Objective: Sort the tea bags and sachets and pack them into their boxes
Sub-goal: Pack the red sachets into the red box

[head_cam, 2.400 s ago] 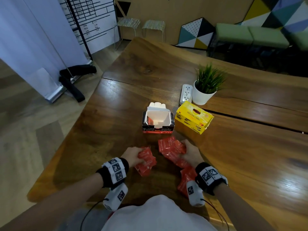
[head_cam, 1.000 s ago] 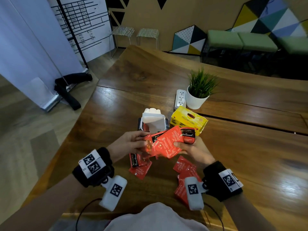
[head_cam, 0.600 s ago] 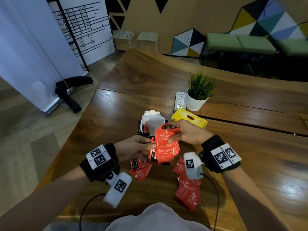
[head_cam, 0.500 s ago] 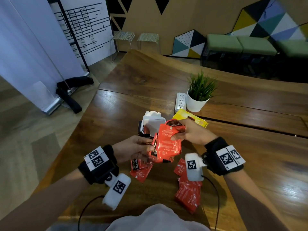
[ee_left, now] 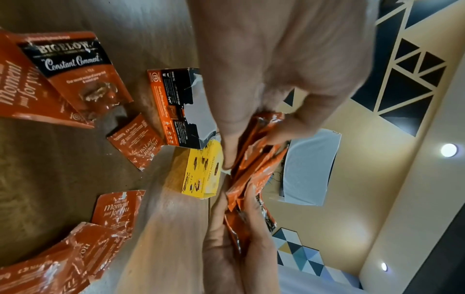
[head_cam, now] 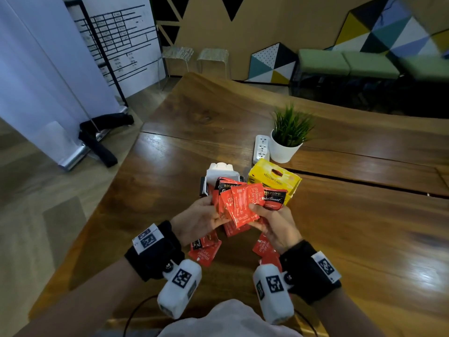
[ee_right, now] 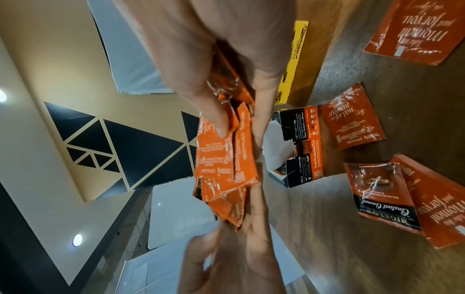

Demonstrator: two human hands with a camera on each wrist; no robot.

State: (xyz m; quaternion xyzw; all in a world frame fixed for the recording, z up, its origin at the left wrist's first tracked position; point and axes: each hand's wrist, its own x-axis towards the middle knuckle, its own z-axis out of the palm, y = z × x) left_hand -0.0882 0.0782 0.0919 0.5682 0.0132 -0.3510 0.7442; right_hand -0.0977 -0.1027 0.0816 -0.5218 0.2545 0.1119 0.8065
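Both hands (head_cam: 201, 221) (head_cam: 275, 224) gripping Bigelow "Constant Comment" sachets (head_cam: 243, 203) before "Yellow Label" box (head_cam: 274, 180).

A glossy wooden table (head_cam: 352, 227) carries an open red-and-black tea box (head_cam: 206, 186), a yellow box (head_cam: 274, 180) just right of it, loose red sachets (head_cam: 205, 251) near, and a potted plant (head_cam: 288, 136) beside a power strip (head_cam: 261, 148) farther back.
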